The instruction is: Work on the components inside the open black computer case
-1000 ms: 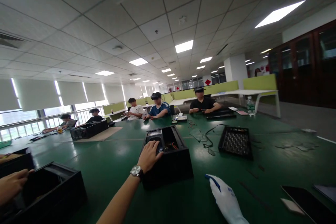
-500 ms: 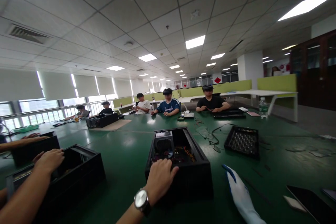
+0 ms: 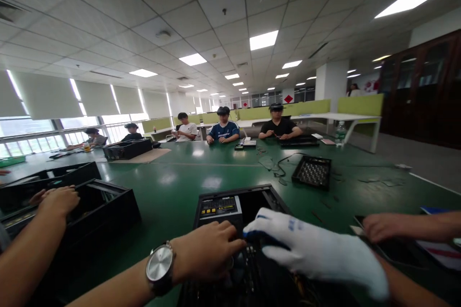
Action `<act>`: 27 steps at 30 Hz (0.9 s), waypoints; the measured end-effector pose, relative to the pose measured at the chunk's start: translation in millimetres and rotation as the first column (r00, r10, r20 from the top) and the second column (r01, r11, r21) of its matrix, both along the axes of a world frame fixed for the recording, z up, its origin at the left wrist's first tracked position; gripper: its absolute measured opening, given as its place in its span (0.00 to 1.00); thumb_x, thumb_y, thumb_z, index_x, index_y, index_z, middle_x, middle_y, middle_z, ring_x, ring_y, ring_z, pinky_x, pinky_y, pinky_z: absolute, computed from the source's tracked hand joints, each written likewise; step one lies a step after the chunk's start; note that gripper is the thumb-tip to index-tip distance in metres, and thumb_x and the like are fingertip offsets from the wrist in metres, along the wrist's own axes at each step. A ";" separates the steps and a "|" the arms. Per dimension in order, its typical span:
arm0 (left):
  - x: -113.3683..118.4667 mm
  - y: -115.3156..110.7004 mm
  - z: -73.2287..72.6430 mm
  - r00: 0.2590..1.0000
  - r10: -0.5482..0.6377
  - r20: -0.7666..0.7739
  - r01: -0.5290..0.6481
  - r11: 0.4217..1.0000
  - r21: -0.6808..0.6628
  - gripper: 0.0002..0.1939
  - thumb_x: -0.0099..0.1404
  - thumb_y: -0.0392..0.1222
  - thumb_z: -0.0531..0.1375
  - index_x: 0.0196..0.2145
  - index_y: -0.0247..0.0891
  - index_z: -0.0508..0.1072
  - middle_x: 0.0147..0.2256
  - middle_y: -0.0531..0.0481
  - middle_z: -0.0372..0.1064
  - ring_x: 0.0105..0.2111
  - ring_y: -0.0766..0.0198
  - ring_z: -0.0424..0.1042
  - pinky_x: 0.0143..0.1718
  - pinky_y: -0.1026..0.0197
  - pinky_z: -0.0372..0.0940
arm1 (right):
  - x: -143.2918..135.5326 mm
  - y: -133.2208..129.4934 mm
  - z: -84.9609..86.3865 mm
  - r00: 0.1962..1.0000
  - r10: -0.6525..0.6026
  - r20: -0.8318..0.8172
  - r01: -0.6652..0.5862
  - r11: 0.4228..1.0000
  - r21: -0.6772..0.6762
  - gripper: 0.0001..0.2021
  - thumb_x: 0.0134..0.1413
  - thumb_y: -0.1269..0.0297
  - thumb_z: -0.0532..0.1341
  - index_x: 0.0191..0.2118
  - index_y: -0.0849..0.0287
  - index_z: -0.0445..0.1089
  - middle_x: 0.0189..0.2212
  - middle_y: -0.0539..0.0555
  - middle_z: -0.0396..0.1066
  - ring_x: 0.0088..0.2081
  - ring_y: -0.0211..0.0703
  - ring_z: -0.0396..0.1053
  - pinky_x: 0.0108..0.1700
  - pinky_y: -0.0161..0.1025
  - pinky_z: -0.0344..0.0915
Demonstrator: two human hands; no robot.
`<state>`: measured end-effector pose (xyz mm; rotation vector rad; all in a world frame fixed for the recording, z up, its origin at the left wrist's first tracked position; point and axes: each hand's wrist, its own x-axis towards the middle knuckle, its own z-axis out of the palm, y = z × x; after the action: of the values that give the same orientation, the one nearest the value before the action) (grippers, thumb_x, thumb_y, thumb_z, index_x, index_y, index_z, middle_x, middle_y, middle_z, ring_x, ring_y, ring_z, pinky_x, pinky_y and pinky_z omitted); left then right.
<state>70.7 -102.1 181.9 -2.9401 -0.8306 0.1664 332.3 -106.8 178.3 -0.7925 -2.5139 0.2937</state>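
A black computer case [image 3: 277, 196] lies before me on the green table, its inside facing up. A power supply [image 3: 220, 206] with a black and yellow label sits in its far left part. My bare left hand [image 3: 205, 249], with a watch [image 3: 159, 263] at the wrist, is over the case just below the power supply. Its fingers are curled, their tips partly hidden over dark parts. My right hand [image 3: 295, 240], in a white and blue glove, reaches over the case from the right, fingers bent and thumb apart. Its fingertips come close to my left fingers.
To the left, another person's hand [image 3: 59, 201] is at a second black case [image 3: 115, 206]. At right, another person's hand [image 3: 383, 226] is over a dark flat device [image 3: 403, 254]. Beyond lie a black tray-like part [image 3: 311, 172] and a bottle [image 3: 340, 133]. People sit across the table.
My gloved right hand has moved from the table onto the case. The case now sits nearer, with the power supply label showing. Another person's hand has come in at the right.
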 end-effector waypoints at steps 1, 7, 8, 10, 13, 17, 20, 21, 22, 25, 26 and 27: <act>0.8 8.6 -8.0 0.996 -0.046 -0.075 0.047 0.999 0.010 0.34 0.62 0.48 0.69 0.62 0.44 0.63 0.53 0.43 0.68 0.52 0.50 0.69 0.51 0.52 0.67 | -10.6 -0.9 -3.5 0.990 0.019 0.138 -0.019 1.000 -0.001 0.18 0.55 0.66 0.59 0.52 0.55 0.74 0.48 0.57 0.75 0.49 0.48 0.73 0.55 0.41 0.69; 4.8 38.6 -54.2 0.948 -0.169 -0.270 0.191 0.980 0.060 0.42 0.58 0.45 0.71 0.65 0.50 0.58 0.59 0.37 0.65 0.54 0.43 0.68 0.50 0.45 0.67 | -45.3 7.1 -24.7 0.716 -0.144 0.683 0.145 0.988 0.057 0.21 0.56 0.59 0.60 0.53 0.62 0.71 0.48 0.65 0.74 0.44 0.60 0.76 0.41 0.48 0.74; 5.5 40.7 -55.0 0.942 -0.172 -0.287 0.202 0.976 0.078 0.40 0.58 0.44 0.71 0.64 0.49 0.59 0.57 0.37 0.66 0.53 0.43 0.69 0.49 0.46 0.67 | -47.4 8.2 -25.3 0.703 -0.160 0.693 0.164 0.985 0.061 0.21 0.56 0.58 0.60 0.53 0.61 0.70 0.48 0.65 0.74 0.44 0.61 0.77 0.40 0.49 0.74; 7.4 42.7 -52.7 0.928 -0.191 -0.320 0.237 0.965 0.109 0.35 0.59 0.44 0.70 0.61 0.47 0.63 0.53 0.38 0.69 0.51 0.45 0.70 0.48 0.48 0.68 | -50.3 10.4 -26.0 0.691 -0.181 0.700 0.183 0.980 0.073 0.22 0.55 0.57 0.59 0.53 0.61 0.70 0.47 0.66 0.74 0.43 0.62 0.77 0.38 0.50 0.74; 9.7 39.6 -46.7 0.920 -0.198 -0.339 0.263 0.952 0.157 0.28 0.62 0.43 0.68 0.57 0.47 0.66 0.48 0.40 0.70 0.45 0.48 0.72 0.43 0.52 0.69 | -51.5 13.9 -30.2 0.670 -0.195 0.716 0.177 0.979 0.101 0.24 0.53 0.56 0.60 0.53 0.63 0.70 0.46 0.67 0.75 0.42 0.62 0.78 0.38 0.51 0.75; 7.1 26.9 -38.1 0.937 -0.176 -0.301 0.238 0.954 0.183 0.31 0.62 0.40 0.67 0.60 0.52 0.63 0.51 0.41 0.66 0.43 0.50 0.73 0.41 0.53 0.70 | -48.7 18.6 -37.3 0.666 -0.178 0.724 0.136 0.984 0.117 0.24 0.53 0.59 0.62 0.55 0.63 0.68 0.47 0.68 0.74 0.41 0.63 0.78 0.36 0.52 0.75; 0.0 15.6 -21.8 0.949 -0.184 -0.257 0.226 0.963 0.147 0.40 0.56 0.41 0.71 0.62 0.54 0.60 0.56 0.41 0.60 0.47 0.49 0.72 0.46 0.51 0.70 | -51.1 27.2 -38.5 0.687 -0.138 0.714 0.114 0.990 0.082 0.22 0.55 0.63 0.61 0.55 0.64 0.69 0.47 0.69 0.74 0.42 0.62 0.78 0.37 0.51 0.74; -3.1 12.0 -13.8 0.956 -0.169 -0.239 0.205 0.970 0.134 0.42 0.55 0.41 0.72 0.63 0.55 0.59 0.58 0.41 0.58 0.48 0.49 0.71 0.48 0.50 0.70 | -54.3 31.9 -38.7 0.694 -0.113 0.711 0.100 0.993 0.060 0.21 0.56 0.62 0.61 0.55 0.64 0.69 0.48 0.69 0.74 0.43 0.61 0.78 0.37 0.50 0.74; -6.3 8.5 -5.0 0.964 -0.143 -0.226 0.172 0.978 0.117 0.44 0.54 0.41 0.73 0.64 0.56 0.59 0.59 0.41 0.57 0.50 0.48 0.70 0.49 0.50 0.70 | -58.9 37.2 -39.1 0.699 -0.085 0.710 0.083 0.996 0.037 0.21 0.57 0.61 0.61 0.55 0.64 0.69 0.48 0.69 0.74 0.43 0.60 0.77 0.38 0.49 0.73; -15.7 -1.5 21.4 0.976 -0.034 -0.213 0.047 0.997 0.054 0.51 0.49 0.39 0.76 0.65 0.60 0.57 0.61 0.43 0.56 0.52 0.46 0.70 0.51 0.48 0.69 | -79.4 53.6 -43.0 0.694 0.027 0.720 0.006 0.999 -0.044 0.18 0.57 0.59 0.62 0.51 0.60 0.73 0.46 0.63 0.76 0.42 0.54 0.78 0.36 0.43 0.72; -18.5 -4.6 28.2 0.978 -0.001 -0.211 0.008 0.999 0.034 0.54 0.47 0.39 0.77 0.66 0.61 0.56 0.61 0.43 0.55 0.53 0.45 0.70 0.52 0.47 0.69 | -87.4 57.8 -45.3 0.689 0.068 0.722 -0.022 0.997 -0.072 0.15 0.57 0.59 0.63 0.48 0.58 0.74 0.43 0.59 0.77 0.40 0.51 0.78 0.35 0.41 0.71; -21.0 -7.5 33.4 0.978 0.024 -0.206 -0.022 1.000 0.014 0.57 0.45 0.38 0.78 0.66 0.63 0.56 0.62 0.43 0.55 0.54 0.44 0.70 0.53 0.46 0.69 | -95.4 60.8 -48.0 0.689 0.099 0.718 -0.045 0.995 -0.094 0.11 0.56 0.60 0.65 0.44 0.57 0.76 0.39 0.56 0.78 0.38 0.48 0.77 0.35 0.39 0.71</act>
<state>49.7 -109.6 215.3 -2.8395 -0.8317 0.4581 236.9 -46.0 130.3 -0.9789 -3.3046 0.0903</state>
